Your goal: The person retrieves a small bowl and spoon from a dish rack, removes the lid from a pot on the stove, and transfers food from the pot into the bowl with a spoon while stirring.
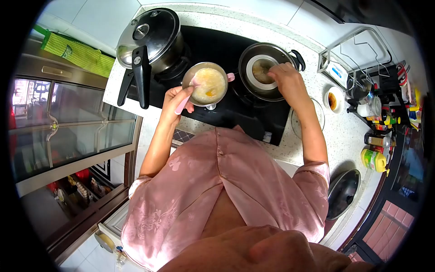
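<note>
Your small round steel bowl of pale yellowish mush sits upright over the black stovetop, a pink plastic spoon leaning in at its left rim. To its right, your round dark metal pot stands on the burner, holding a white dish with brownish contents.

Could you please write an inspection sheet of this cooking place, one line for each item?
Surface: speckled countertop with a black hob.
Job's things: steel bowl of pale mixture; pot with a white bowl inside.
Clutter: pressure cooker, small sauce dish, bottles, dark lid.
Grippers: left hand holds a pink utensil at the steel bowl; right hand reaches into the pot.
Cables: nothing seen.
Surroundings: window at left, wire rack at right.
</note>
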Available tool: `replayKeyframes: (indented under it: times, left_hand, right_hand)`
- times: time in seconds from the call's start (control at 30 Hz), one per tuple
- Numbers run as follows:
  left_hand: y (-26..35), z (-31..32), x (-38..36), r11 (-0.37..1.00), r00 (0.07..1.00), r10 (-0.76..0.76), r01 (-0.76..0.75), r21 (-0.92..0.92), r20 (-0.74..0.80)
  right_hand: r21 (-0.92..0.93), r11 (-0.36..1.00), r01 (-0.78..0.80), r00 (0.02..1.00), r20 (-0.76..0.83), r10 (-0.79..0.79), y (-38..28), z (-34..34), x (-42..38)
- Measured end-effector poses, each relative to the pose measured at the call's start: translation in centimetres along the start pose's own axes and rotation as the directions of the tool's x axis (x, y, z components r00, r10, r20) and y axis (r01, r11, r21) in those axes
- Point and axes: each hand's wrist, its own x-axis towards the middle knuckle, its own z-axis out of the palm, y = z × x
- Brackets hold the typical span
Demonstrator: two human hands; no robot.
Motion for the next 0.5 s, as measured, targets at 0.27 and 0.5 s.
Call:
replayKeyframes:
  times: [0.27, 0.5]
  left_hand:
    - [-0.3, -0.9, -0.2, 1.000, 1.000, -0.013, 0.013, -0.001, 0.015]
    - [-0.4, -0.7, -0.1, 1.000, 1.000, -0.028, 0.027, -0.008, -0.009]
  right_hand:
    - [0.140, 0.917, -0.374, 0.923, -0.034, 0.382, 2.3, 0.0, 0.8]
    - [0.323, 0.746, -0.582, 0.803, 0.079, 0.591, 4.1, 1.6, -0.4]
